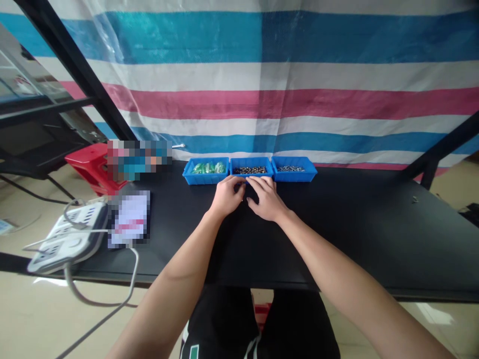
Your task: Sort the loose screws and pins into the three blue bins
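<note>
Both my hands rest on the black table [337, 234], just in front of three blue bins in a row. My left hand [227, 195] has its fingers curled and pinched together near the front edge of the middle bin [251, 178], which holds small dark metal parts. My right hand [265, 198] lies beside it with fingers bent, its fingertips meeting those of the left hand. What they pinch between them is too small to make out. The left bin [205, 175] holds green pieces. The right bin [294, 174] holds small silvery parts.
A white power strip [67, 239] with cables lies at the table's left edge beside a blurred flat item. A red object [90, 164] sits behind it. A striped tarp [262, 75] hangs at the back. A small loose part [414, 199] lies far right.
</note>
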Action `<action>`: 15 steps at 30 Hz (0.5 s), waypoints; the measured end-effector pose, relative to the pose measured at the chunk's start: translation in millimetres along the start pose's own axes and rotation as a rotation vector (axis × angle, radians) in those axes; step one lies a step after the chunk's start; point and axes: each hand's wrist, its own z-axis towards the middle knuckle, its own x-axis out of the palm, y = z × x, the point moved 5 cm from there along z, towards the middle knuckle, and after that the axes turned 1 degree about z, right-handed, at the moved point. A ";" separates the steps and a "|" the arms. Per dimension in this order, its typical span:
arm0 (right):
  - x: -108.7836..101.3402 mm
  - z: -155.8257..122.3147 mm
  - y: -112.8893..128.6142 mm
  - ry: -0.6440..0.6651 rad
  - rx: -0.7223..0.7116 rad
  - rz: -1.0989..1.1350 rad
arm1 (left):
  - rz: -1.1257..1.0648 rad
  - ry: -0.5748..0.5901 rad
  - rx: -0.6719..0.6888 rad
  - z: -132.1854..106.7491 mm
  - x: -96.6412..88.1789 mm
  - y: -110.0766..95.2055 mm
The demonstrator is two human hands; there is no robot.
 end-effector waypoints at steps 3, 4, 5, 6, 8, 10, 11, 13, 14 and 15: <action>-0.4 0.1 0.4 0.003 0.000 0.017 | -0.006 -0.015 -0.033 -0.1 -1.5 0.3; -0.6 0.2 0.3 0.003 0.001 0.022 | -0.005 -0.018 -0.044 -0.1 -1.7 0.9; -0.8 0.2 0.2 0.003 0.001 0.027 | -0.002 -0.020 -0.055 -0.1 -1.8 1.6; -1.0 0.3 0.1 0.000 0.000 0.031 | 0.000 -0.022 -0.065 -0.1 -1.8 2.3; -1.1 0.4 -0.3 -0.004 -0.005 0.042 | -0.003 -0.017 -0.081 0.0 -1.5 3.4; -0.4 0.5 -0.9 0.001 -0.010 0.069 | -0.017 -0.005 -0.090 0.1 -1.1 3.5; 0.2 0.6 -1.3 0.005 -0.011 0.090 | -0.026 0.001 -0.092 0.2 -1.0 3.0; 1.3 0.5 -2.1 0.017 -0.002 0.135 | -0.037 0.014 -0.089 0.3 -0.9 1.4; 1.6 0.3 -2.6 0.021 0.007 0.156 | -0.041 0.018 -0.086 0.3 -1.0 0.5; 1.8 0.0 -3.0 0.025 0.019 0.174 | -0.046 0.021 -0.082 0.4 -1.2 -0.2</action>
